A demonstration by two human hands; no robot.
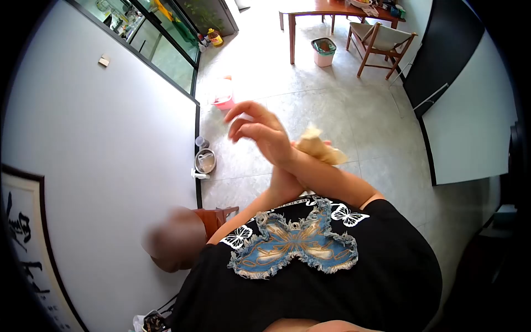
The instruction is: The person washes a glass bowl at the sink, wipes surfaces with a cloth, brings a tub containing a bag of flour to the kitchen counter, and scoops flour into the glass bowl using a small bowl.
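My right hand [260,131] is raised in front of my chest, fingers apart and curled, holding nothing. Its forearm crosses over my left arm. My left hand [286,181] is mostly hidden behind the right wrist and grips a crumpled beige piece of paper or cloth [319,148], which sticks out to the right of that wrist. Below the hands is my black shirt with a blue denim butterfly patch [296,246].
On the tiled floor by the wall stand a metal bowl [205,161], a small cup [201,141] and a pink bucket [224,95]. A wooden table [310,11], chair [381,41] and bin [323,51] are farther off. A blurred head [171,240] shows at left.
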